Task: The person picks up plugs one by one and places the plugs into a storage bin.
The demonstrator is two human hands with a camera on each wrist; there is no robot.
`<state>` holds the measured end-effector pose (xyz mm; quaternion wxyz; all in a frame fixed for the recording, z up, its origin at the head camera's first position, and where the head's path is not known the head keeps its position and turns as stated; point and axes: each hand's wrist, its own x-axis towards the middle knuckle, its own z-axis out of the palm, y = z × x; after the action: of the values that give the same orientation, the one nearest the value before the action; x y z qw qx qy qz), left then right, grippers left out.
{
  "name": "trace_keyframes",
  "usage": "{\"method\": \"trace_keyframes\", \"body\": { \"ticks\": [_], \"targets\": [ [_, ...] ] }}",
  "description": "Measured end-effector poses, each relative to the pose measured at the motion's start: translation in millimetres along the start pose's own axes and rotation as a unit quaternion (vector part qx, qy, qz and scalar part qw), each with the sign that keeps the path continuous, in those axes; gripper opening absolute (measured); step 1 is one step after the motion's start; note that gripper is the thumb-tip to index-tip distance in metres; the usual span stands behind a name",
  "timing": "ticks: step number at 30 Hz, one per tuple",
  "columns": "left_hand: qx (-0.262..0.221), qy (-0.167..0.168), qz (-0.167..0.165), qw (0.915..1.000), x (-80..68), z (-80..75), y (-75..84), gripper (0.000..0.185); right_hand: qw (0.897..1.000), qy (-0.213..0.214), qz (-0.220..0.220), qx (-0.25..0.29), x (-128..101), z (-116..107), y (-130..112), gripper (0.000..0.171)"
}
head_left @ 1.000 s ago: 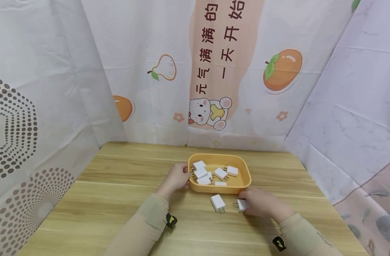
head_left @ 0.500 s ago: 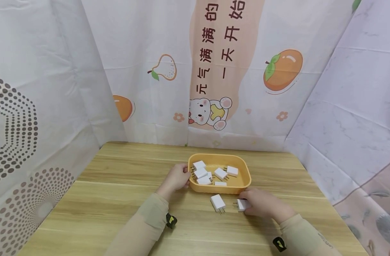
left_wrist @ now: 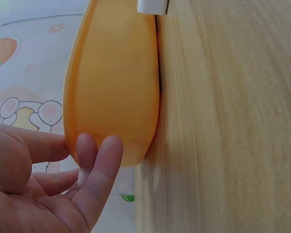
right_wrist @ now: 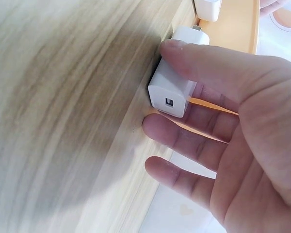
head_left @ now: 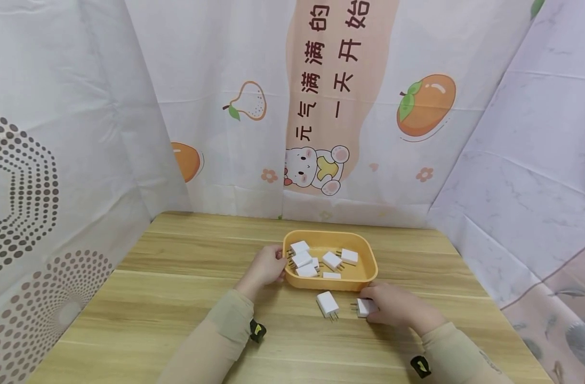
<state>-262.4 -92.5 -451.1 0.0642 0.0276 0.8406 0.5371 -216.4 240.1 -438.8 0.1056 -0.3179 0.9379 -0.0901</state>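
Right hand (head_left: 397,310) grip: thumb and fingers pinching a white USB charger (right_wrist: 173,92) lying on the desk (head_left: 143,314), just in front of the orange tray (head_left: 368,257). Left hand (head_left: 265,265) grip: fingers spread loosely against the tray's left wall, steadying it. Second loose charger (head_left: 327,304) lies just in front of the tray; more chargers (head_left: 316,260) inside. Judged step: pickup in hand; next calls for a lift clear of the desk.
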Motion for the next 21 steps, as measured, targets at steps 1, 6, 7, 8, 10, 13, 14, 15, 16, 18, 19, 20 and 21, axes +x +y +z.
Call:
{"method": "trace_keyframes", "body": {
  "ticks": [1,6,7,8,10,13,14,15,16,18,19,20,21],
  "targets": [
    [0.0,0.0,0.0,1.0,0.0,0.0,0.1,0.023,1.0,0.0,0.001,0.001,0,-1,0,0.036],
    [0.002,0.003,0.001,1.0,-0.3,0.4,0.8,0.024,1.0,0.001,-0.008,0.008,-2,-3,2,0.033],
    [0.002,0.003,0.002,1.0,-0.3,0.3,0.8,0.024,1.0,0.004,-0.013,0.008,-1,-4,2,0.032],
    [0.002,0.003,0.002,1.0,-0.4,0.2,0.8,0.024,1.0,0.008,-0.018,0.008,-2,-4,3,0.031],
    [0.003,0.004,0.004,1.0,-0.4,0.0,1.0,0.025,0.999,0.016,-0.028,0.01,-2,-6,3,0.03],
    [0.003,0.004,0.005,1.0,-0.6,0.0,1.5,0.025,0.999,0.024,-0.031,0.015,-2,-10,2,0.03],
    [0.003,0.004,0.005,1.0,-0.8,-0.1,1.7,0.025,0.999,0.024,-0.031,0.016,-3,-12,1,0.031],
    [0.003,0.004,0.005,1.0,-1.1,0.0,1.8,0.025,0.999,0.023,-0.029,0.017,-3,-15,-1,0.032],
    [0.002,0.003,0.004,1.0,-1.4,0.0,2.0,0.025,0.999,0.022,-0.026,0.015,-4,-17,-2,0.033],
    [0.002,0.003,0.002,1.0,-1.9,-0.1,1.8,0.024,1.0,0.018,-0.021,0.008,-6,-21,-5,0.037],
    [0.002,0.002,0.001,1.0,-2.2,-0.2,1.8,0.024,1.0,0.017,-0.021,0.006,-6,-23,-6,0.039],
    [0.001,0.002,0.0,1.0,-2.4,-0.2,1.9,0.024,1.0,0.016,-0.021,0.004,-7,-26,-8,0.04],
    [0.001,0.002,0.0,1.0,-2.4,-0.2,1.8,0.025,1.0,0.016,-0.02,0.002,-8,-27,-9,0.042]
  ]
}}
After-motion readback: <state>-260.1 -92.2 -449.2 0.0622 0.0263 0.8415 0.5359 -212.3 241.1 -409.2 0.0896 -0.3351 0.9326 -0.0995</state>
